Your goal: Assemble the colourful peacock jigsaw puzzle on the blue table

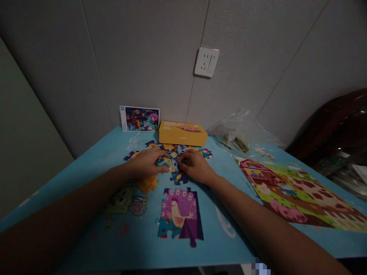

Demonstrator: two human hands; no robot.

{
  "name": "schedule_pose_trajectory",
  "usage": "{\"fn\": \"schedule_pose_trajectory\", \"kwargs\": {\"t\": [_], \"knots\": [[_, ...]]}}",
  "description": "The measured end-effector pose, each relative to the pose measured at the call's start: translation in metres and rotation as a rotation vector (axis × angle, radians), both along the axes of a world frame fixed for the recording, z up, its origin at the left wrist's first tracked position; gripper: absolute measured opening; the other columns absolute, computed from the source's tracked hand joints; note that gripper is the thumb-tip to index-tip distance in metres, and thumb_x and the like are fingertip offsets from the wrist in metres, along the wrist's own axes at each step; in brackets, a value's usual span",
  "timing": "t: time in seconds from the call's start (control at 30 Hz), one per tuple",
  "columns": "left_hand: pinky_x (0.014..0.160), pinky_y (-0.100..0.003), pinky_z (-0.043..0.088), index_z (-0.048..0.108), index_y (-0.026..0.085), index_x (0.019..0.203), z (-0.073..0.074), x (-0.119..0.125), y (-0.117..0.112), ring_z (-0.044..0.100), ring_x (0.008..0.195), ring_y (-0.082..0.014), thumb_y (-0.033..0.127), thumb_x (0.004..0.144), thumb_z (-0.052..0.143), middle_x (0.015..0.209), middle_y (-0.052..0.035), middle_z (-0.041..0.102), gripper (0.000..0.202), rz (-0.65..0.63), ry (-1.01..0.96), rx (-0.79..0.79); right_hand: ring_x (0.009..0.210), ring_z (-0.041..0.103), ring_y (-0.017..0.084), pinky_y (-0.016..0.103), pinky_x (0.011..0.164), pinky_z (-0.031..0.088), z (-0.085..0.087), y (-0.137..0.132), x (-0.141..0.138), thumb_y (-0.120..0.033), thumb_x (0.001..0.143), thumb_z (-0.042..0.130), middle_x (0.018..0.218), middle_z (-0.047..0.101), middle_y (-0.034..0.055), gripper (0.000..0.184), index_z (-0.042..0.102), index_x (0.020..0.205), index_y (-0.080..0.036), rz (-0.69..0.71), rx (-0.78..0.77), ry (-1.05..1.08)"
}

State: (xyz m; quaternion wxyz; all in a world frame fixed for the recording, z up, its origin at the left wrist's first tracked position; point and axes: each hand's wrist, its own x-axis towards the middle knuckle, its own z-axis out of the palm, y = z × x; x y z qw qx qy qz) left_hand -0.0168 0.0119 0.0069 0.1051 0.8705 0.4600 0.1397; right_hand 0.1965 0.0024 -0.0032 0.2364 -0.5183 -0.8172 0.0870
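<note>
Both my hands rest on a pile of loose jigsaw pieces (174,152) in the middle of a light blue table (86,160). My left hand (146,163) lies over the pieces with its fingers curled, fingertips pinching a piece (168,163). My right hand (195,166) faces it, fingers bent down onto the same small cluster. Nearer to me lies a joined section of puzzle showing a pale bird on purple (180,215). An orange piece (147,184) sits by my left wrist.
A yellow puzzle box (182,133) stands behind the pile, and a picture card (139,118) leans on the wall. A clear plastic bag (241,133) lies at the back right. A finished farm puzzle (298,194) covers the right side. A wall socket (206,62) is above.
</note>
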Motion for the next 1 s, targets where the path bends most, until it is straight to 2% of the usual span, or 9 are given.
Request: {"fn": "schedule_pose_trajectory", "kwargs": {"t": [0.23, 0.77, 1.0], "knots": [[0.088, -0.036, 0.041, 0.060, 0.021, 0.114, -0.0020, -0.0012, 0.0018, 0.055, 0.104, -0.0259, 0.052, 0.079, 0.057, 0.113, -0.0083, 0.059, 0.047, -0.010, 0.016, -0.009, 0.084, 0.051, 0.018, 0.029, 0.077, 0.036, -0.0015, 0.0007, 0.0004, -0.020, 0.074, 0.063, 0.085, 0.058, 0.0049, 0.014, 0.070, 0.085, -0.020, 0.008, 0.002, 0.009], [0.088, -0.033, 0.040, 0.059, 0.022, 0.116, -0.0018, -0.0031, 0.0025, 0.054, 0.106, -0.0251, 0.053, 0.080, 0.056, 0.114, -0.0078, 0.059, 0.048, -0.051, 0.026, -0.001, 0.088, 0.052, 0.020, 0.032, 0.083, 0.037, -0.0019, -0.0042, -0.0022, -0.022, 0.076, 0.061, 0.089, 0.058, 0.0066, 0.016, 0.070, 0.089, -0.020, 0.057, 0.023, -0.003], [0.084, -0.032, 0.041, 0.059, 0.021, 0.112, -0.0024, -0.0051, 0.0053, 0.056, 0.098, -0.0231, 0.051, 0.077, 0.060, 0.107, -0.0068, 0.060, 0.046, -0.049, 0.002, -0.020, 0.089, 0.054, 0.019, 0.032, 0.084, 0.038, -0.0024, -0.0021, -0.0022, -0.020, 0.075, 0.062, 0.090, 0.061, 0.0062, 0.014, 0.069, 0.087, -0.019, 0.052, 0.010, 0.037]]}}
